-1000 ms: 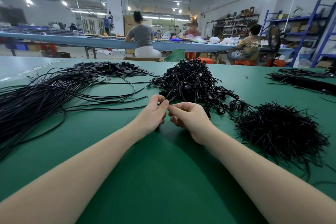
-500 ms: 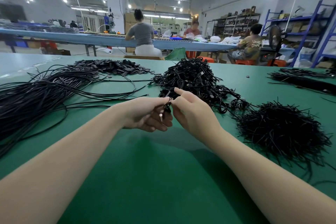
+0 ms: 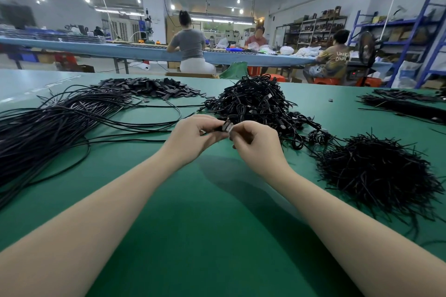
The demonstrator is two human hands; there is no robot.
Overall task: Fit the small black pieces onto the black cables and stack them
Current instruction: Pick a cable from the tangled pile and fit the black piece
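Head view: green table (image 3: 217, 236), only one camera.
Edges and room: bare mat runs from both forearms to the near edge; far table edge lies behind the heaps.
Left hand (image 3: 193, 138): raised off the mat, fingers curled, pinching a small black piece (image 3: 226, 126) at its left side.
Right hand (image 3: 258, 146): fingers curled, pinching the same piece from the right; whether a cable end sits in it, cannot tell.
Materials: smooth matte mat; long glossy black cables (image 3: 48, 128) fanned out at left, flat black pieces (image 3: 147, 88) heaped beyond them.
Stack: tangled mound of cables (image 3: 255, 101) just behind the hands.
Right side: bristly heap of short black strips (image 3: 376, 171), well apart from the hands; more strands (image 3: 405, 103) far right.
Background: three seated workers at a long blue bench (image 3: 120, 49), blue shelving (image 3: 410, 38).
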